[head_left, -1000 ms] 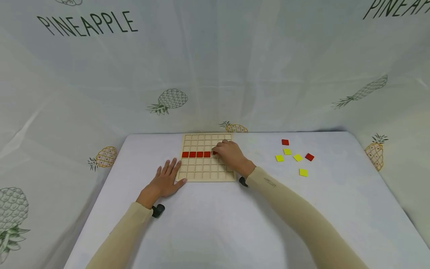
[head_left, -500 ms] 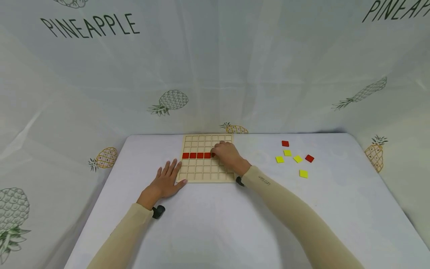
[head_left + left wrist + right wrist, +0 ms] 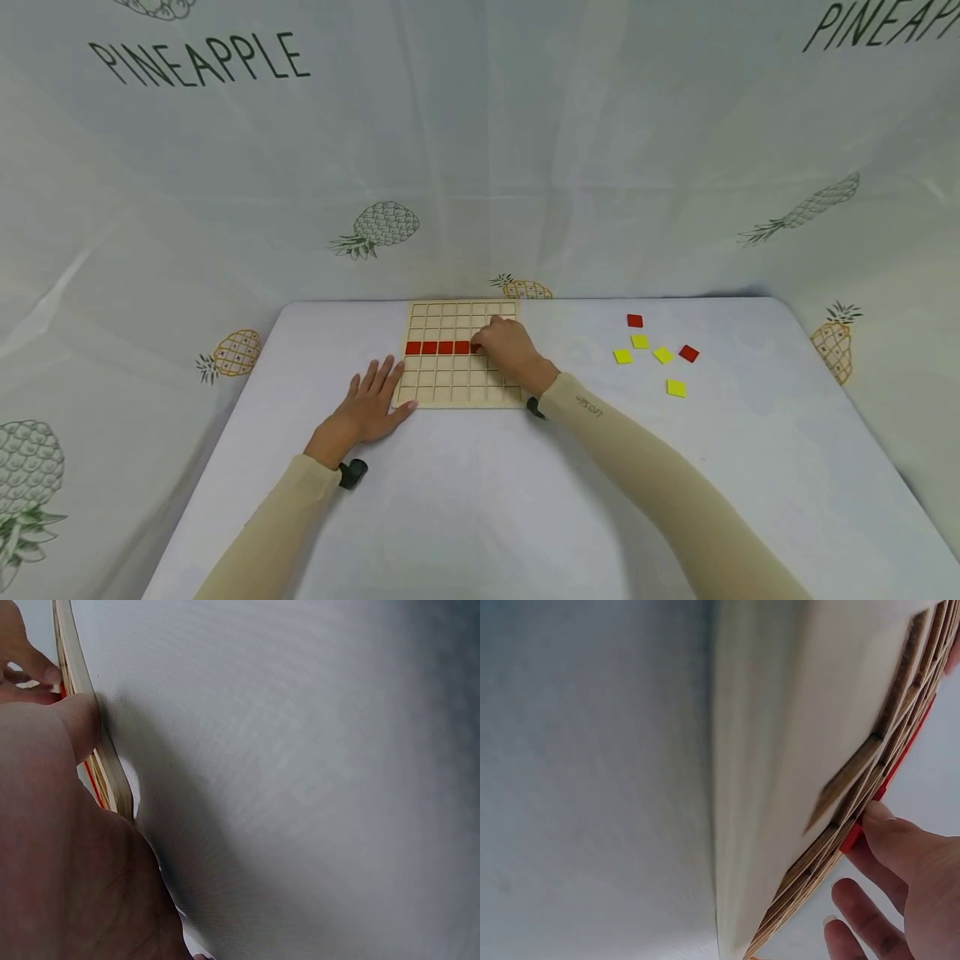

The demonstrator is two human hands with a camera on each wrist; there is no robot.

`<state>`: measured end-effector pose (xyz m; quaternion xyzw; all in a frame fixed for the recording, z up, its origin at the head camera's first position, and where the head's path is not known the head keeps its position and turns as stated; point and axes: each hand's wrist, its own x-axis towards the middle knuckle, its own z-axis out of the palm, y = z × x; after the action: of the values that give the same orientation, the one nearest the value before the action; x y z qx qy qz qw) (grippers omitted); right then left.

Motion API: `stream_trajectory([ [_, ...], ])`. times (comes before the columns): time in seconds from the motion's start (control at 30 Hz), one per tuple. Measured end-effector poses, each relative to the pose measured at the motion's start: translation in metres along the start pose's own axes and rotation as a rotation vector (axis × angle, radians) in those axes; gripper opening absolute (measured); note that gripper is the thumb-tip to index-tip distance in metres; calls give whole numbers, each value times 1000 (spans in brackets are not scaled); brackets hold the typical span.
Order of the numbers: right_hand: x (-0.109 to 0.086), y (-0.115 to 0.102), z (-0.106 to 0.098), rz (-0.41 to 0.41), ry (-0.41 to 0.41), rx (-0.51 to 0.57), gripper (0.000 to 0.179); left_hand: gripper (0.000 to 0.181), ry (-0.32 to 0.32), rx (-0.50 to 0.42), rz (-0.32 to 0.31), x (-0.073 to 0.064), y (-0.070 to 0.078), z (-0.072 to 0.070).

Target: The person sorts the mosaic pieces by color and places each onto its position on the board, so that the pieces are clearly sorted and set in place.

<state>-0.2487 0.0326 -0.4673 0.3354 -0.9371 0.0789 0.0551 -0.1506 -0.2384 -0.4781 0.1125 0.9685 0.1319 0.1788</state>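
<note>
A pale wooden grid board (image 3: 444, 392) lies at the table's far side, with several red square tiles (image 3: 446, 347) side by side in one row of its cells. Over the board, at the right end of that row, my right hand (image 3: 512, 350) pinches another red tile (image 3: 850, 838) between thumb and finger. In the right wrist view this tile sits right at the grid's ridges, its far part hidden by the fingertips. My left hand (image 3: 367, 410) is spread flat at the board's left edge, its thumb (image 3: 81, 724) against the near left corner.
To the right of the board lie loose yellow tiles (image 3: 677, 388) and two loose red tiles (image 3: 689, 353). The white table (image 3: 480, 500) meets a pineapple-print curtain (image 3: 480, 150) along its back and sides.
My right hand and forearm have shifted slightly left along the row, still pinching the red tile. The left hand stays at the board's edge. The loose tiles lie as before.
</note>
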Motion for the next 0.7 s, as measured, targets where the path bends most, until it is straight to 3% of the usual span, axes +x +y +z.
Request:
stream_trajectory([
  [0.17, -2, -2, 0, 7, -28, -45, 13, 86, 16, -21, 13, 2, -5, 3],
  [0.37, -11, -5, -2, -1, -98, -81, 25, 89, 42, 20, 18, 11, -17, 18],
  [0.5, -25, -2, -6, 3, -51, -53, 37, 89, 52, 9, 21, 14, -21, 21],
  [0.7, -55, 14, -20, 43, 88, -11, 42, 89, 37, 4, 14, 11, -16, 16],
])
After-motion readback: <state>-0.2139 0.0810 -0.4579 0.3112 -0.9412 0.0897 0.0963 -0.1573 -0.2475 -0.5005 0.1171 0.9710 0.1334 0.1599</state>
